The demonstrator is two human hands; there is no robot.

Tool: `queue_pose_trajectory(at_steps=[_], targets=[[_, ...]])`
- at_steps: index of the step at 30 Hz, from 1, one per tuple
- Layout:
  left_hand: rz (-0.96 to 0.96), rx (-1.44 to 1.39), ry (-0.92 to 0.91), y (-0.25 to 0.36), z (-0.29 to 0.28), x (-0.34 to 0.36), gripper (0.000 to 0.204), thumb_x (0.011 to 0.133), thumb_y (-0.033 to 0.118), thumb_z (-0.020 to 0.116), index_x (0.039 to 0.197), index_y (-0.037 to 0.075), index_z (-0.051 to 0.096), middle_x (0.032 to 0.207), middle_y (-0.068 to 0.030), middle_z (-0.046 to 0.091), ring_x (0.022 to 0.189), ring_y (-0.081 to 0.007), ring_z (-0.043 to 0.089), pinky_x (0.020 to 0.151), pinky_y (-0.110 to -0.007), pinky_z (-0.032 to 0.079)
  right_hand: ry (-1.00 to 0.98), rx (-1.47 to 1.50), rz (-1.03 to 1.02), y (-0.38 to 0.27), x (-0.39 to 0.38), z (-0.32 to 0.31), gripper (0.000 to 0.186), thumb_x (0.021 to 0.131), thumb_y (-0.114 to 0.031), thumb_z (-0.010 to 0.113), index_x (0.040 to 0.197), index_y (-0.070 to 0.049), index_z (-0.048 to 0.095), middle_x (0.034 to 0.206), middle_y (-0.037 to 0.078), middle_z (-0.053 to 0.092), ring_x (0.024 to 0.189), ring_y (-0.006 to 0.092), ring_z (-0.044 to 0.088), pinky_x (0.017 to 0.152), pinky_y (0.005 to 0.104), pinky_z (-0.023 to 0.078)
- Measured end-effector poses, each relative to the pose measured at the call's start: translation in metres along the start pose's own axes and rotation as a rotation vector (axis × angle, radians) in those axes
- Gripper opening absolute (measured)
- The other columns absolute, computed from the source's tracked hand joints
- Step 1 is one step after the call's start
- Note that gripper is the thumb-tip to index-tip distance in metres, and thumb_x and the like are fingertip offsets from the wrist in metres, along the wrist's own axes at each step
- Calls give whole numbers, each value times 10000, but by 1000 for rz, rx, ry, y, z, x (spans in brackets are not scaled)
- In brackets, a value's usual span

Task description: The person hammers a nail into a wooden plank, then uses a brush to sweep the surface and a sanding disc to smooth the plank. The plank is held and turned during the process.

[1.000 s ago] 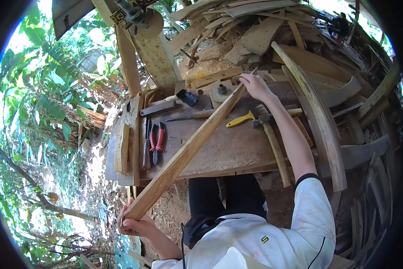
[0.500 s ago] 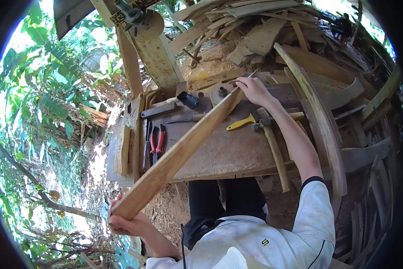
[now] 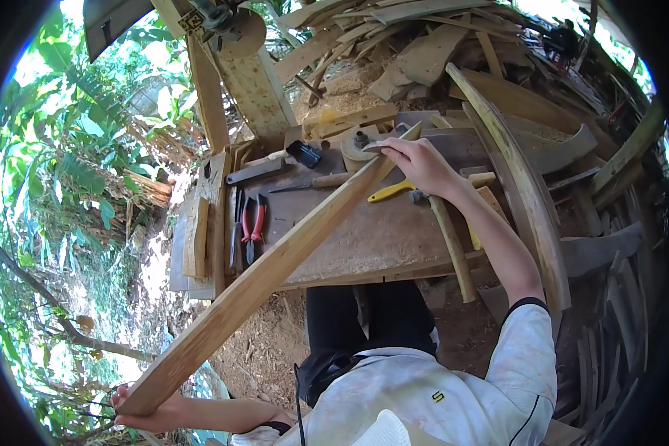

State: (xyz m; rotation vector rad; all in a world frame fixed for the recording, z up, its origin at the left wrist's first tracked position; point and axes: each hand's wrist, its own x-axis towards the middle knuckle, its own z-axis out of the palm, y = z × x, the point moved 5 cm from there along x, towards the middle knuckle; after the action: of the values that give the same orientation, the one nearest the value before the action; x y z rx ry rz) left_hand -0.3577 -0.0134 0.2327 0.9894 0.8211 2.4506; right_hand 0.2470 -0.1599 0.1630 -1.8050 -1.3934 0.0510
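Observation:
A long, narrow wooden plank [image 3: 275, 256] slants from the lower left up over the workbench. My left hand [image 3: 145, 412] grips its lower end, out beyond the bench's left side. Near the upper end my right hand [image 3: 421, 165] is closed on the plank, whose tip pokes out past the fingers. A thin pale sliver [image 3: 375, 146] shows at the right fingertips; its kind is unclear. Beneath the right forearm lies a hammer with a wooden handle [image 3: 453, 253], its head partly hidden. A yellow-handled tool [image 3: 390, 191] lies beside it.
On the bench [image 3: 364, 249] are red-handled pliers [image 3: 252, 223], a pointed tool with a wooden handle [image 3: 327, 181], a dark flat tool [image 3: 258, 172] and a black cup-like piece [image 3: 303, 154]. A curved timber [image 3: 513, 163] leans at the right. Wood offcuts [image 3: 423, 63] are heaped behind.
The plank's lower end has swung down and left with my left hand, its arm now stretched out further. My right hand has shifted slightly down toward me, still near the upper end.

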Motion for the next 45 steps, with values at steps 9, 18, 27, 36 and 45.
queue_pose_trajectory(at_steps=[9, 18, 27, 36, 45], targets=[[1, -6, -28, -9, -101, 69, 531, 1169, 491, 348, 1316, 53, 610, 1261, -81, 659, 1257, -223, 616, 1144, -436, 450, -136, -6, 275, 12, -7, 36, 272, 1088, -209, 632, 1256, -15, 722, 880, 211, 763, 713, 242, 737, 689, 371, 544], [4, 13, 13, -32, -111, 68, 567, 1168, 522, 332, 1332, 47, 594, 1276, -83, 659, 1268, -215, 616, 1141, -427, 467, 136, -95, -28, 39, -17, 16, 248, 1095, -189, 617, 1235, -19, 730, 924, 210, 771, 791, 286, 787, 665, 407, 561], [-8, -36, -28, -53, -127, 77, 574, 1172, 513, 317, 1274, 44, 632, 1280, -87, 664, 1273, -222, 615, 1152, -428, 454, 163, -247, 86, 83, -17, -11, 251, 1092, -171, 610, 1278, -60, 737, 1029, 159, 810, 860, 278, 804, 704, 429, 587], [44, -128, -91, -24, -108, 57, 577, 1040, 516, 644, 1435, 99, 585, 1533, -185, 558, 1438, -313, 520, 1284, -497, 290, 55, -165, 209, 70, -12, 4, 210, 1071, -152, 630, 1225, -51, 731, 997, 211, 779, 911, 389, 777, 759, 452, 592], [32, 58, 14, -38, -107, 69, 562, 1158, 527, 370, 1300, 39, 610, 1270, -85, 652, 1262, -217, 610, 1140, -432, 458, 230, -203, 64, 85, -9, 9, 250, 1083, -246, 615, 1167, -33, 716, 1026, 257, 736, 1015, 437, 722, 781, 485, 586]])
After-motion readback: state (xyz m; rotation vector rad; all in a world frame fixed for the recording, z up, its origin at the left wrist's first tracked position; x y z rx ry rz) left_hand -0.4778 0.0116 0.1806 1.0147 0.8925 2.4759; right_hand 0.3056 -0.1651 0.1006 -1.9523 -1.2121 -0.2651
